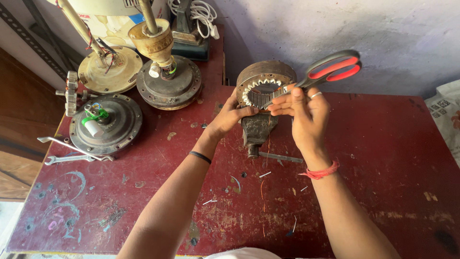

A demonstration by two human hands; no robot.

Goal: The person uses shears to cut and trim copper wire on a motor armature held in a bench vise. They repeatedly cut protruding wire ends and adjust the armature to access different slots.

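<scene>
1. Scissors (pixel 320 72), red-handled, sit gripped in the right hand (pixel 306 115), blades poking into the stator ring (pixel 263 86).
2. Left hand (pixel 229 117) pinches the ring's near edge, steadying it above the small vise (pixel 257 132).
3. Judged step: working the slots; next needs careful blade placement.

Both hands are raised side by side, left (pixel 230 117) curled, right (pixel 306 115) with fingers closed.

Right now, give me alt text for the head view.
The right hand pokes red-handled scissors into a toothed stator ring clamped in a small vise, the left hand steadying it. Three fan motors sit at the red table's far left.
</scene>
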